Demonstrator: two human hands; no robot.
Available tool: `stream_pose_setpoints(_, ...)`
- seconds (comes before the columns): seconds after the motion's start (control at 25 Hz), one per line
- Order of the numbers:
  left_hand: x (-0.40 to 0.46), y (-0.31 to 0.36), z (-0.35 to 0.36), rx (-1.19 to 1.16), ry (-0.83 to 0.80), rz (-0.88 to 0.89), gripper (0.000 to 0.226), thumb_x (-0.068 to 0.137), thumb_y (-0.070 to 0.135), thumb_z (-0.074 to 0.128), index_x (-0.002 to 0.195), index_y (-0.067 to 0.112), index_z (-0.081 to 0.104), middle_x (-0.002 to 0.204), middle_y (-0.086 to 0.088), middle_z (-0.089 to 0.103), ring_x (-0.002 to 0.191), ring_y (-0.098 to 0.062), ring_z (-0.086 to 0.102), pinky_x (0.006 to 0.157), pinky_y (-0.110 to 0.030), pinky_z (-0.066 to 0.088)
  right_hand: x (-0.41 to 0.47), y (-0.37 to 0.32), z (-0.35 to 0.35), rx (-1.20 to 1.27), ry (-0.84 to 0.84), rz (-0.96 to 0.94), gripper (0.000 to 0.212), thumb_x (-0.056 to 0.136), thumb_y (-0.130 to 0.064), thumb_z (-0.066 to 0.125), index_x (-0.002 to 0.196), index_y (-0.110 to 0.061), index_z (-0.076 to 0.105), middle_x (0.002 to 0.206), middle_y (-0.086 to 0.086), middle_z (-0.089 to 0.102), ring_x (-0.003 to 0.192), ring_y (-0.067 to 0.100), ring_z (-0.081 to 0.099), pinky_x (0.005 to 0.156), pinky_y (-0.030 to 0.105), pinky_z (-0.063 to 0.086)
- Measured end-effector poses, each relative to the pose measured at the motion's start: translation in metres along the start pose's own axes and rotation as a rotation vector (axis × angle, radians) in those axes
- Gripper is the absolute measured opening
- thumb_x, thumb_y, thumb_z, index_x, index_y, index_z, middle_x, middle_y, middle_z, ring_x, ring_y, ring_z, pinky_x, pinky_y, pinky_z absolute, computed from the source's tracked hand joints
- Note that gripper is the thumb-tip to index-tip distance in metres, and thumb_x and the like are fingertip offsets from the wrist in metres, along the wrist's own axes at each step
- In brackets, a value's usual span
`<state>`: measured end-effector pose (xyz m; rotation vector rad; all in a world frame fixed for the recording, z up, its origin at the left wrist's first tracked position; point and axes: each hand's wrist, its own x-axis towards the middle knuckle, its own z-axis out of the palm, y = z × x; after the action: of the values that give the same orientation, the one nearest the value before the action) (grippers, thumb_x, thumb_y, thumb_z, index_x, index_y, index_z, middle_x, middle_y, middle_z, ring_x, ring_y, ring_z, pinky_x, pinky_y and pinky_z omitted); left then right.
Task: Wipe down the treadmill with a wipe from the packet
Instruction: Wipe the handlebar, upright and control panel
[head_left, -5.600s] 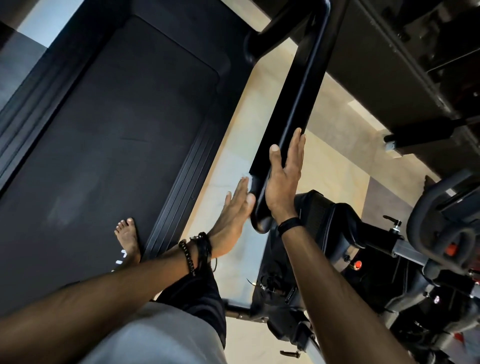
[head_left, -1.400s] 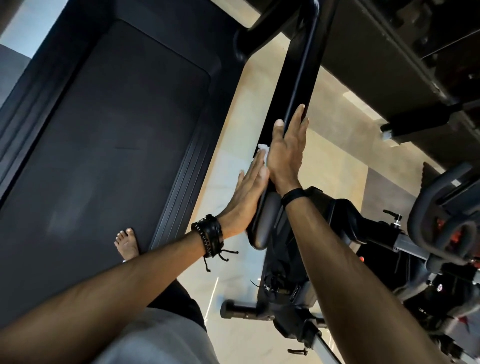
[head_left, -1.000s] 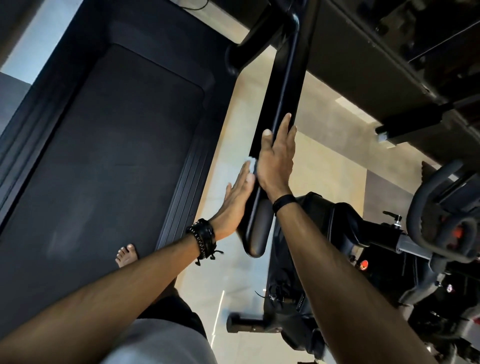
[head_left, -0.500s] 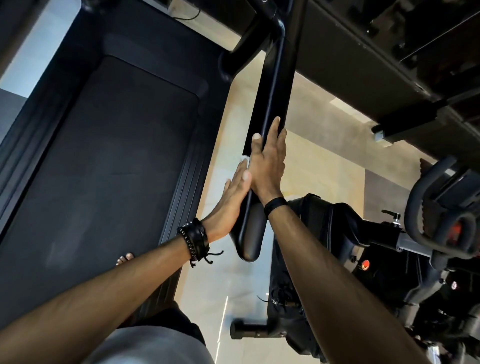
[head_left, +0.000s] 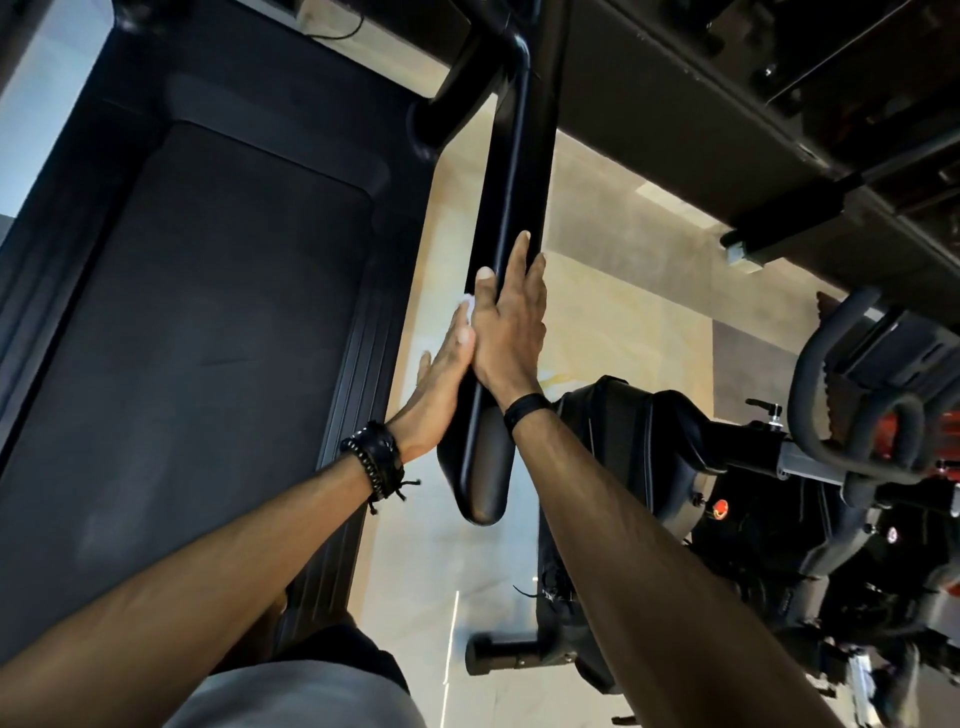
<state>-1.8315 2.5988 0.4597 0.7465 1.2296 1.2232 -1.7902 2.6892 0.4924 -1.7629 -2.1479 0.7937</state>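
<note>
Pale tiled floor (head_left: 613, 322) runs between a black treadmill belt (head_left: 197, 322) on my left and an exercise bike (head_left: 753, 499) on my right. Between them, the treadmill's black handrail (head_left: 511, 171) stretches away from me. My right hand (head_left: 511, 322) lies flat along the rail's top, fingers straight, thumb on its left side. My left hand (head_left: 441, 379) presses open-palmed against the rail's left face, fingers extended. At its fingertips a small bit of white wipe (head_left: 467, 302) shows, trapped between my 2 hands and the rail. Dark bracelets (head_left: 376, 457) circle my left wrist, a black band (head_left: 525, 410) my right.
</note>
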Motion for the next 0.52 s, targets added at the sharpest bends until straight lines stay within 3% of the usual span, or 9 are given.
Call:
stream_pose_setpoints(0.04,0.000,0.000,0.000,-0.006,0.004,-0.033,0.092,0.089,0.084,0.010,0.162,0.029,0.009,0.168,0.014,0.010,0.152,0.004,0.005,0.128,-0.043,-0.001,-0.001,0.000,0.000,0.000,0.002,0.000,0.062,0.109,-0.039,0.032,0.161,-0.028,0.001,0.169,0.008,-0.001,0.155,0.026,0.004,0.121,0.050,0.012)
stream_pose_setpoints(0.12,-0.001,0.008,0.000,-0.084,0.008,-0.012,0.080,0.099,0.071,0.008,0.161,0.021,0.017,0.164,0.012,0.024,0.147,0.010,0.020,0.125,-0.024,0.016,-0.003,0.000,0.001,0.003,0.006,-0.008,0.062,0.109,-0.039,0.032,0.161,-0.029,0.001,0.169,0.008,0.000,0.154,0.025,0.005,0.122,0.051,0.012)
stream_pose_setpoints(0.2,-0.003,0.015,0.001,-0.135,-0.016,0.002,0.070,0.104,0.058,0.002,0.161,0.019,0.015,0.157,0.020,0.029,0.139,0.020,0.025,0.116,-0.010,0.020,0.000,0.001,0.001,0.009,0.008,-0.002,0.061,0.108,-0.039,0.032,0.161,-0.029,0.002,0.169,0.008,0.001,0.154,0.025,0.005,0.122,0.052,0.014)
stream_pose_setpoints(0.36,-0.004,-0.003,-0.002,-0.034,-0.002,-0.067,0.102,0.081,0.092,0.012,0.162,0.030,0.004,0.168,0.015,0.005,0.152,0.005,0.002,0.127,-0.043,-0.003,-0.002,0.000,0.001,0.008,0.005,0.009,0.061,0.109,-0.040,0.032,0.161,-0.031,0.001,0.169,0.007,-0.001,0.155,0.024,0.004,0.122,0.050,0.012)
stream_pose_setpoints(0.52,-0.010,0.007,0.006,-0.121,-0.011,0.012,0.096,0.087,0.082,0.016,0.162,0.022,0.004,0.169,0.009,0.005,0.154,-0.001,0.002,0.127,-0.044,-0.002,0.000,0.001,0.001,0.029,0.001,0.001,0.061,0.109,-0.039,0.033,0.161,-0.030,0.002,0.169,0.007,0.000,0.154,0.024,0.004,0.121,0.050,0.012)
